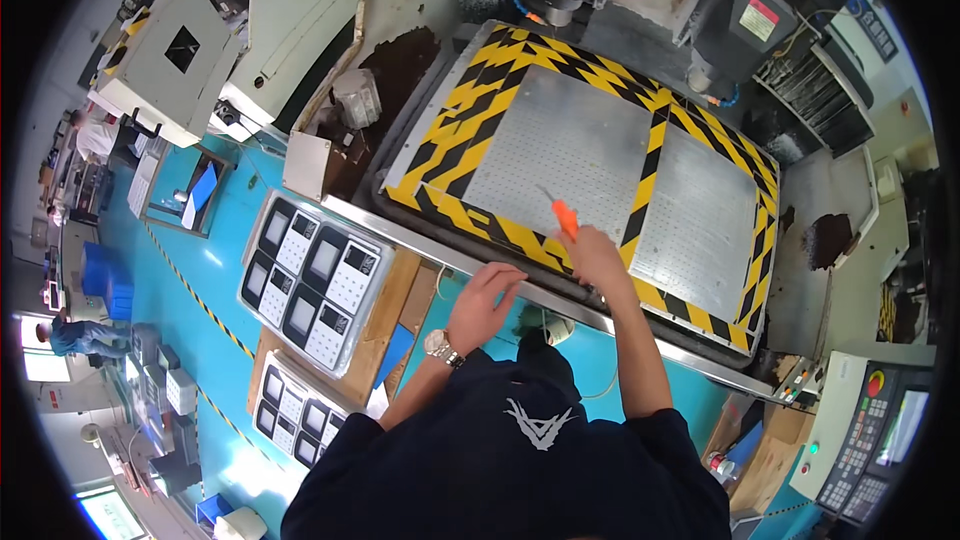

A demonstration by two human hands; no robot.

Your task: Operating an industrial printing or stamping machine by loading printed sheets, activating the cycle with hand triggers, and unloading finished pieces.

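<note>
My right hand (597, 258) is closed round an orange-handled tool (566, 218) with a slim grey tip; its exact kind is hard to make out. The tip points away and to the left, over the perforated metal plate (565, 140) of the machine bed. Black-and-yellow striped tape (480, 130) borders that plate and a second metal plate (695, 230) on its right. My left hand (484, 302), with a watch on the wrist, is at the bed's front edge rail (450, 255). Its fingers are extended and bent a little, with nothing visible in them.
Trays of black-and-white panels (318, 285) sit on a wooden stand at my left. Two spindle heads (550, 0) hang over the bed's far side. A control panel (865, 440) stands at the right, near a plastic bottle (722, 465). Other people are at the far left.
</note>
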